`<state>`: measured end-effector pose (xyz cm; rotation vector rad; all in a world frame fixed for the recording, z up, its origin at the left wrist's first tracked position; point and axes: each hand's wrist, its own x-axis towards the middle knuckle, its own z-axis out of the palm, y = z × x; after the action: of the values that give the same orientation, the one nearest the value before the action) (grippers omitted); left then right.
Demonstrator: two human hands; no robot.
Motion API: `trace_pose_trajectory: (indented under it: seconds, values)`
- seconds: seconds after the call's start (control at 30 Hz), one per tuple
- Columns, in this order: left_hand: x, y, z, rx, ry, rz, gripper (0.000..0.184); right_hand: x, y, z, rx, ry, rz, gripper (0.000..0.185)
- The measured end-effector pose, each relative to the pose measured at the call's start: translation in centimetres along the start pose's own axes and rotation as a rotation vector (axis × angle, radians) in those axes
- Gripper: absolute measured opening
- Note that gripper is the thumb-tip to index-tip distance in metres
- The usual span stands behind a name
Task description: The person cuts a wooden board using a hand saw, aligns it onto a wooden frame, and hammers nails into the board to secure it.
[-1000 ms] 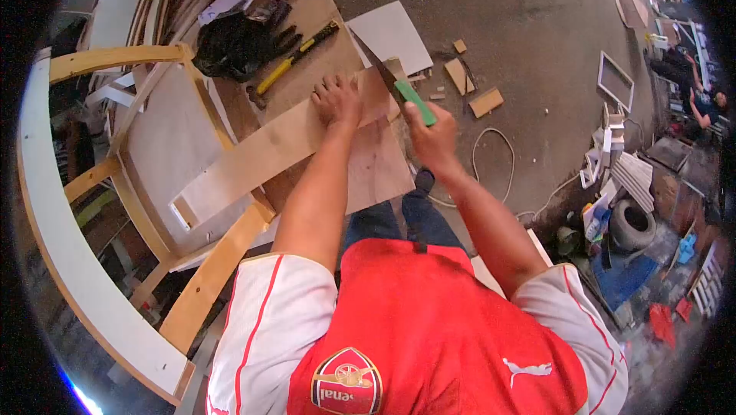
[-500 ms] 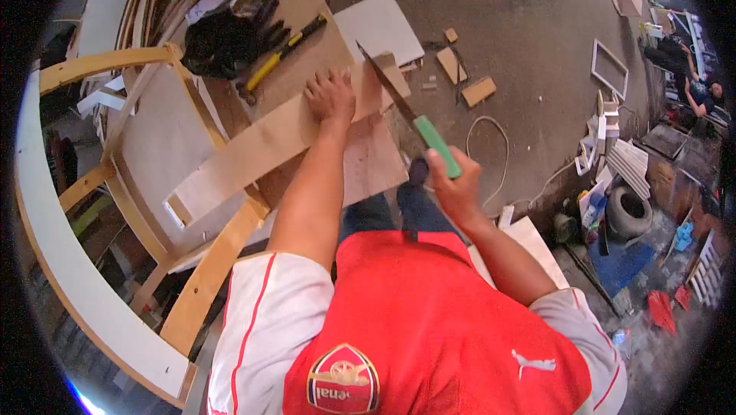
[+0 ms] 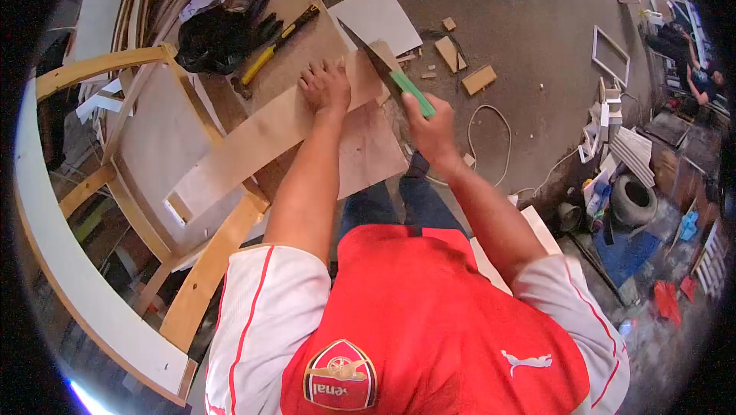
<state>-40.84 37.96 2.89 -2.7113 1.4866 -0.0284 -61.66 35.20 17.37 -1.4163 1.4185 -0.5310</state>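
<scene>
A long wooden board (image 3: 245, 139) lies slantwise across a wooden sheet (image 3: 372, 150). My left hand (image 3: 326, 89) bears down on it toward its right end, fingers bent over the far edge. In my right hand (image 3: 431, 130) is the green handle of a handsaw (image 3: 371, 50); the fingers are wrapped round it. The dark blade crosses the board near its right end and points away from me. Whether the teeth have cut into the wood, I cannot tell.
Beyond the board lie a yellow-and-black tool (image 3: 277, 45) and a black bag (image 3: 213, 39). A wooden frame (image 3: 195, 284) stands at left. Wood offcuts (image 3: 479, 80), a white panel (image 3: 377, 18) and a cable (image 3: 507, 139) are on the floor. Another person (image 3: 701, 81) is far right.
My right hand has pushed the saw forward and to the left, bringing its handle close to the board. My left hand stays in nearly the same place on the board.
</scene>
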Motion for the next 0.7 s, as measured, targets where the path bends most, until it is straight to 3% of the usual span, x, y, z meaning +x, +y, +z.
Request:
trace_pose_trajectory:
  seconds: [0.07, 0.17, 0.23, 0.37, 0.43, 0.6, 0.7]
  values:
    - [1.4, 0.3, 0.7, -0.003, 0.085, -0.004, 0.043, 0.6, -0.1, -0.6, -0.041, 0.012, -0.015, 0.038]
    - [1.4, 0.5, 0.5, -0.013, 0.109, -0.009, 0.043, -5.7, -0.7, -3.9, -0.107, 0.002, -0.06, 0.037]
    - [0.5, 0.3, -0.6, -0.026, 0.027, -0.006, 0.042, -8.6, 0.0, -5.3, -0.033, 0.009, -0.005, 0.038]
    - [-1.0, 0.2, 0.7, 0.002, 0.048, 0.043, 0.041, -1.5, -0.3, 0.2, -0.095, -0.019, -0.009, 0.038]
    - [3.1, 0.7, -0.1, -0.023, 0.114, 0.031, 0.04, 2.1, -1.1, 0.9, -0.096, -0.004, -0.091, 0.037]
    - [-0.2, 0.3, 0.2, -0.012, 0.022, 0.031, 0.039, -8.3, -0.6, -5.1, -0.048, -0.004, 0.029, 0.037]
    - [3.0, 0.4, 0.0, -0.003, 0.06, 0.033, 0.04, -2.5, 1.9, -2.1, -0.091, -0.01, -0.025, 0.036]
